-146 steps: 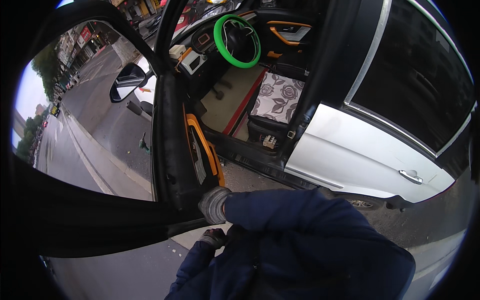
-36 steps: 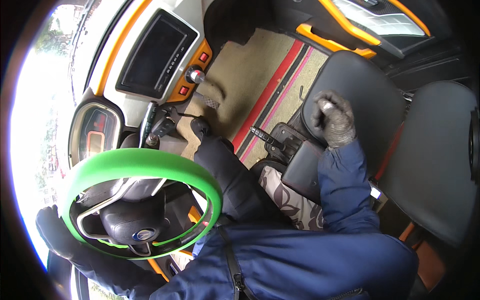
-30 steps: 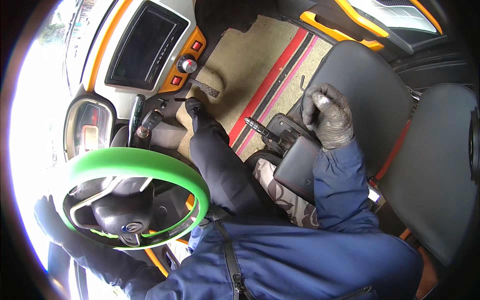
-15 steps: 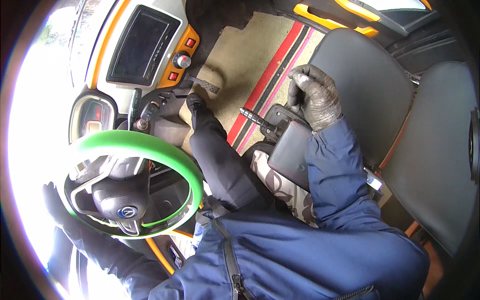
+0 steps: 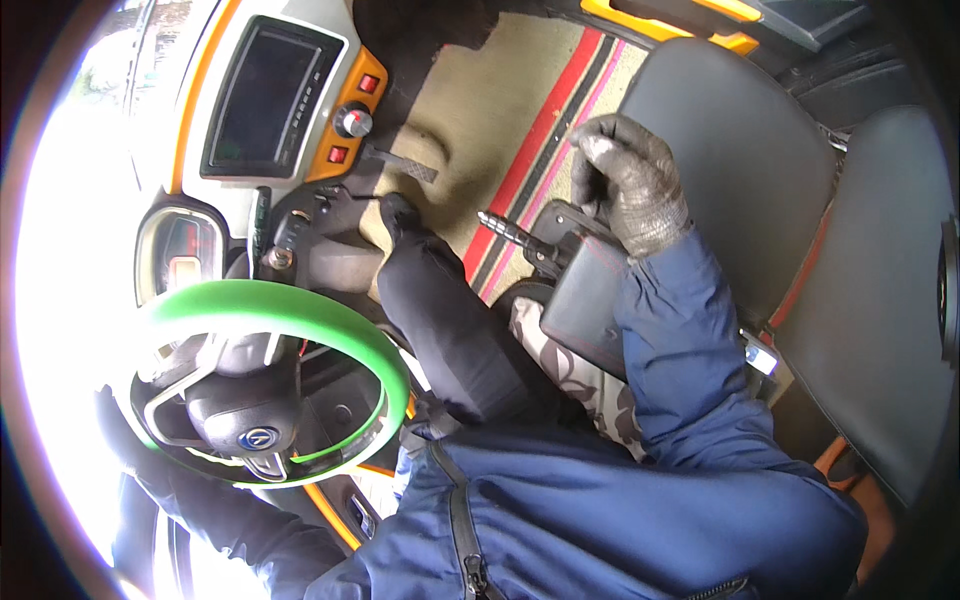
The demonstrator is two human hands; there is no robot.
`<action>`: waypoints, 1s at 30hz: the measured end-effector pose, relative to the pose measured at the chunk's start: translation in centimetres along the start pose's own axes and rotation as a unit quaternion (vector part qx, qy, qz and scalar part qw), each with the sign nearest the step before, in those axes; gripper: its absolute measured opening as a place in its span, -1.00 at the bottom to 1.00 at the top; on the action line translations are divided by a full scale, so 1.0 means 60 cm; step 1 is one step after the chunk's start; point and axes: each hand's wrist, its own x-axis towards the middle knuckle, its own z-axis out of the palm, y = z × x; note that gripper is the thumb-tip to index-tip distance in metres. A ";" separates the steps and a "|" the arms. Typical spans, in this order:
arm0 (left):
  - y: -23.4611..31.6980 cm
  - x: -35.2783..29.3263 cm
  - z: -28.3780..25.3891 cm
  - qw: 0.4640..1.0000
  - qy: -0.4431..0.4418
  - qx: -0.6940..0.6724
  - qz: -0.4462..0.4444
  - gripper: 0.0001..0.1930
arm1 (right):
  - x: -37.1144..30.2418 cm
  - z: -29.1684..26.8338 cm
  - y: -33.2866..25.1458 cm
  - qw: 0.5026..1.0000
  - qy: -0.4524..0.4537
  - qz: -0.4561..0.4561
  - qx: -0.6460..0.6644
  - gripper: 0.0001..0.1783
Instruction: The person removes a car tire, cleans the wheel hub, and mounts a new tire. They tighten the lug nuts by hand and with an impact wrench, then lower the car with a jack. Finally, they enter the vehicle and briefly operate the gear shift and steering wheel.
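The steering wheel (image 5: pixel 262 302), wrapped in a bright green cover, stands at the left. My left hand (image 5: pixel 118 425), dark and half lost in glare, is at its left rim; its fingers cannot be made out. To the right, my right hand (image 5: pixel 632 182) wears a grey, worn glove. Its fingers are curled in, with no object visible in them. It is raised over the black padded armrest box (image 5: pixel 588 300), beside a black lever (image 5: pixel 510 232) with a ringed grip. Whether the hand touches the box is unclear.
A dark screen (image 5: pixel 268 100) sits in the dashboard, beside a round knob (image 5: pixel 354 121) and red switches. Below it are a pedal (image 5: pixel 403 163) and my dark-shod foot (image 5: pixel 398 212). A striped mat (image 5: pixel 545 140) covers the floor. Black seats (image 5: pixel 730 170) stand at the right.
The whole view has shifted slightly: the dashboard sits a little further left, the wheel a little lower. Both hands keep about the same place and pose.
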 end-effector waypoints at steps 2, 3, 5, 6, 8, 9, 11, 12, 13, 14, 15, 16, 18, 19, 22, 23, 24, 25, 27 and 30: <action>-0.002 -0.008 0.009 0.998 -0.029 -0.006 -0.047 -0.59 | -0.004 0.000 0.000 1.000 0.003 0.007 -0.004 -0.85; -0.004 -0.008 0.012 0.999 -0.002 -0.019 -0.042 -0.59 | -0.004 0.000 0.000 1.000 0.006 0.014 0.000 -0.85; -0.011 -0.003 0.016 1.000 0.007 0.012 0.022 -0.59 | -0.006 0.001 -0.002 1.000 0.000 0.014 0.009 -0.83; -0.017 0.000 0.016 1.000 0.006 0.017 0.024 -0.59 | -0.007 0.001 -0.002 1.000 0.008 0.020 0.000 -0.83; -0.027 0.007 0.015 0.999 0.009 0.020 0.029 -0.60 | -0.008 0.001 -0.003 1.000 0.012 0.020 -0.008 -0.83; -0.030 0.011 0.013 0.999 0.009 0.023 0.032 -0.60 | -0.008 0.001 -0.003 1.000 0.020 0.021 -0.012 -0.82; -0.032 0.014 0.008 0.999 0.011 0.025 0.036 -0.60 | -0.008 0.001 -0.004 1.000 0.021 0.022 -0.004 -0.83; -0.032 0.013 0.005 0.999 0.012 0.027 0.038 -0.60 | -0.009 0.002 -0.004 0.999 0.020 0.025 0.000 -0.83; -0.030 0.013 0.002 0.999 0.014 0.029 0.039 -0.60 | -0.010 0.002 -0.005 1.000 0.013 0.026 0.007 -0.83; -0.029 0.012 0.000 0.999 0.016 0.031 0.041 -0.60 | -0.011 0.002 -0.005 1.000 0.009 0.025 0.014 -0.83; -0.027 0.010 -0.002 0.998 0.018 0.033 0.043 -0.60 | -0.011 0.002 -0.005 1.000 0.004 0.022 0.021 -0.83; -0.026 0.009 -0.003 0.998 0.019 0.034 0.046 -0.61 | -0.012 0.002 -0.006 0.999 0.006 0.026 0.028 -0.83; -0.024 0.007 -0.005 0.998 0.024 0.037 0.051 -0.61 | -0.012 0.002 -0.006 0.999 0.003 0.023 0.029 -0.83; -0.024 0.006 -0.005 0.998 0.025 0.039 0.053 -0.61 | -0.014 0.001 -0.006 0.999 0.005 0.028 0.031 -0.84; -0.023 0.006 -0.005 0.997 0.028 0.047 0.062 -0.61 | -0.016 -0.001 -0.006 0.999 0.002 0.031 0.040 -0.84; -0.023 0.006 -0.004 0.996 0.030 0.049 0.066 -0.61 | -0.017 -0.002 -0.006 0.998 0.004 0.036 0.043 -0.84; -0.022 0.007 -0.003 0.996 0.033 0.050 0.068 -0.61 | -0.019 -0.003 -0.006 0.998 -0.005 0.031 0.049 -0.84; -0.022 0.009 -0.002 0.995 0.036 0.051 0.072 -0.61 | -0.019 -0.004 -0.007 0.998 -0.007 0.032 0.057 -0.84; -0.020 0.012 0.001 0.995 0.038 0.051 0.080 -0.62 | -0.018 -0.007 -0.008 0.997 -0.010 0.034 0.067 -0.84; -0.021 0.018 0.006 0.994 0.040 0.052 0.087 -0.62 | -0.016 -0.010 -0.008 0.997 -0.007 0.032 0.067 -0.84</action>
